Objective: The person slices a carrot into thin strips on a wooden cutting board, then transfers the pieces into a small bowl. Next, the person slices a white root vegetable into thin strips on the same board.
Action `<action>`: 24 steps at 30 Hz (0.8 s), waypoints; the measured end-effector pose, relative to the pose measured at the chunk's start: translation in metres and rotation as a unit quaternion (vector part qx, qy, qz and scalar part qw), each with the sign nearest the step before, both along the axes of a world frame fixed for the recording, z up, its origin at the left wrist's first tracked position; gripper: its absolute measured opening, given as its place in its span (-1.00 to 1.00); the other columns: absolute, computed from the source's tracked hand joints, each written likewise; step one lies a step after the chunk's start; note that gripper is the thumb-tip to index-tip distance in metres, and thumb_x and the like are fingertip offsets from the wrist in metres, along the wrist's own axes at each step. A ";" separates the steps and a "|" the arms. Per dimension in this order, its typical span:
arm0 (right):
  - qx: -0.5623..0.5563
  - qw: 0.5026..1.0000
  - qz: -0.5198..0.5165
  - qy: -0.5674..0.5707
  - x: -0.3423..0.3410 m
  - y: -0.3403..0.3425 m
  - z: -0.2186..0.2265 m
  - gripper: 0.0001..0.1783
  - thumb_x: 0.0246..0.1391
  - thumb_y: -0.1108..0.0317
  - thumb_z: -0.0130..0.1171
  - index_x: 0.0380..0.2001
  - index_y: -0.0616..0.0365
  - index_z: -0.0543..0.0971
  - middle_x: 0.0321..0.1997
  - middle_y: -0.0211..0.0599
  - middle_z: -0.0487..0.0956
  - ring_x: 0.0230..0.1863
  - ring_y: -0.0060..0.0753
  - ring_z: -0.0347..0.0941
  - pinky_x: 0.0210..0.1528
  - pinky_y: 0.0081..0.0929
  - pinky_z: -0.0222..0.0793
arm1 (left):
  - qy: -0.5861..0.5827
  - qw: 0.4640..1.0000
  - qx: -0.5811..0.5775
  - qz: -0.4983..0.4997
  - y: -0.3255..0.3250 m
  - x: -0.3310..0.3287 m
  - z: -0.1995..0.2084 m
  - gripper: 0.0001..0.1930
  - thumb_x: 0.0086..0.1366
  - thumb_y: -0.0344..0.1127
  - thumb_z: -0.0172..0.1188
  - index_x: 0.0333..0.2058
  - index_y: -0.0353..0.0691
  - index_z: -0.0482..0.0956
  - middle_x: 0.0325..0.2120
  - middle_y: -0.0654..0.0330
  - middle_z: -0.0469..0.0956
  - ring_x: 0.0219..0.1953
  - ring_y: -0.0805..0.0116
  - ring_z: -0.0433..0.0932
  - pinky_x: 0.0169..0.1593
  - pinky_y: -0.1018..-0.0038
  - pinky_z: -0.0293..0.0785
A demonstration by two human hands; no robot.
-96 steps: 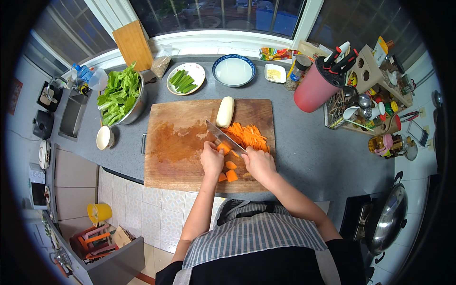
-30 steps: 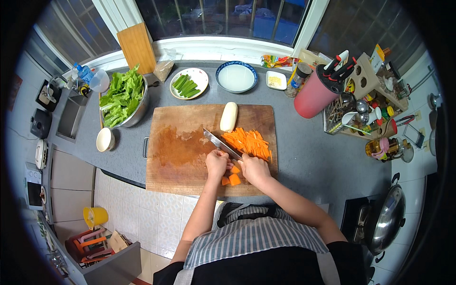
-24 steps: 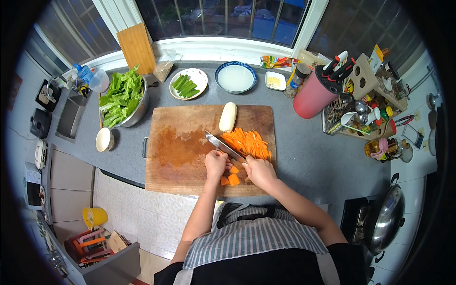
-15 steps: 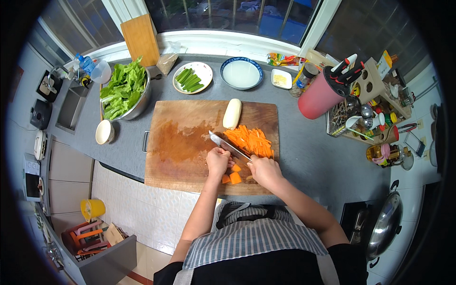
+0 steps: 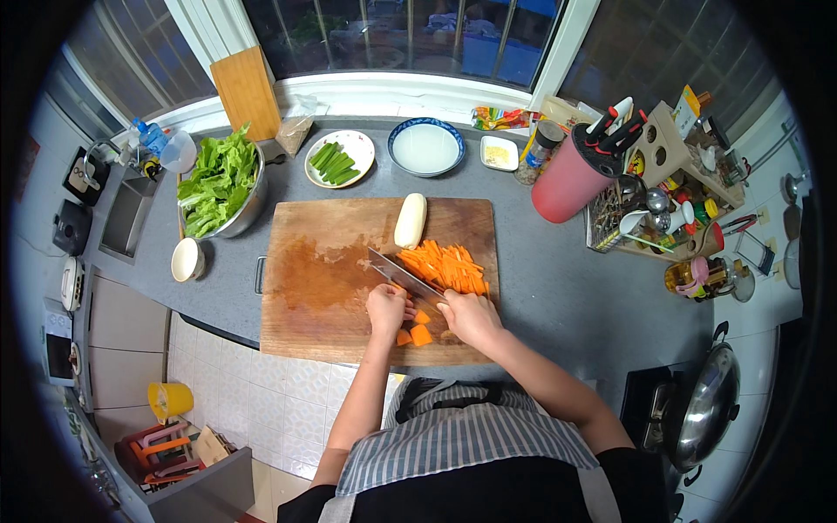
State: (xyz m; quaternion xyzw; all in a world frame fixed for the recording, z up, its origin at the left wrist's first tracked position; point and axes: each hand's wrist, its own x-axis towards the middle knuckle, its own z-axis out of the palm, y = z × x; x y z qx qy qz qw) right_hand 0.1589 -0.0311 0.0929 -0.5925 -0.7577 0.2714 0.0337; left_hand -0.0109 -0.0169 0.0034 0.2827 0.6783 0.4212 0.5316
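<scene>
A kitchen knife [image 5: 403, 275] is gripped by its handle in my right hand [image 5: 472, 319], its blade slanting across the wooden cutting board [image 5: 305, 329]. My left hand [image 5: 389, 310] has its fingers curled beside the blade, pressing on a piece of carrot [image 5: 398, 285] that is mostly hidden. A heap of carrot strips [image 5: 453, 266] lies just beyond the blade. Several carrot chunks [image 5: 421, 335] sit between my hands, on the near side of the board. At the board's far edge rests a peeled, whitish, long vegetable [image 5: 411, 220].
Along the back stand a metal bowl [image 5: 253, 207] of leafy greens, a plate [image 5: 364, 147] of green pieces, a blue-rimmed bowl [image 5: 426, 146] and a small white dish [image 5: 500, 153]. Left is a small bowl [image 5: 187, 260]. A red knife block [image 5: 571, 179] and a lidded wok [image 5: 708, 405] are at right.
The whole view has shifted, so the board appears lower and farther left. Relative to the board, the knife blade has moved slightly away from me; a bit of orange now shows beside my left fingers.
</scene>
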 end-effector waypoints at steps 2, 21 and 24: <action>-0.011 1.000 0.011 -0.012 -0.003 0.001 0.003 -0.73 0.18 0.20 -0.02 -0.33 0.20 0.49 -0.47 0.05 0.58 -0.34 0.12 0.55 -0.26 -0.05 0.45 | 0.012 1.000 -0.006 -0.009 0.000 0.003 0.004 -0.88 0.23 -0.48 0.03 -0.48 -0.40 0.41 -0.66 0.05 0.52 -0.70 0.31 0.56 -0.66 0.49 0.51; -0.026 0.999 0.008 -0.037 -0.010 0.002 0.004 -0.71 0.20 0.18 -0.04 -0.30 0.20 0.49 -0.42 0.06 0.59 -0.30 0.07 0.56 -0.21 -0.07 0.45 | 0.017 0.999 -0.021 -0.041 -0.004 -0.007 -0.003 -0.90 0.20 -0.46 0.07 -0.47 -0.38 0.44 -0.65 0.10 0.51 -0.70 0.34 0.55 -0.64 0.52 0.51; -0.015 0.999 0.000 -0.037 -0.016 -0.001 -0.007 -0.71 0.19 0.18 -0.02 -0.32 0.21 0.49 -0.44 0.06 0.59 -0.32 0.09 0.56 -0.23 -0.06 0.45 | 0.054 0.997 -0.021 -0.053 -0.003 -0.005 0.004 -0.91 0.19 -0.48 0.07 -0.46 -0.39 0.45 -0.65 0.09 0.51 -0.70 0.34 0.55 -0.65 0.51 0.51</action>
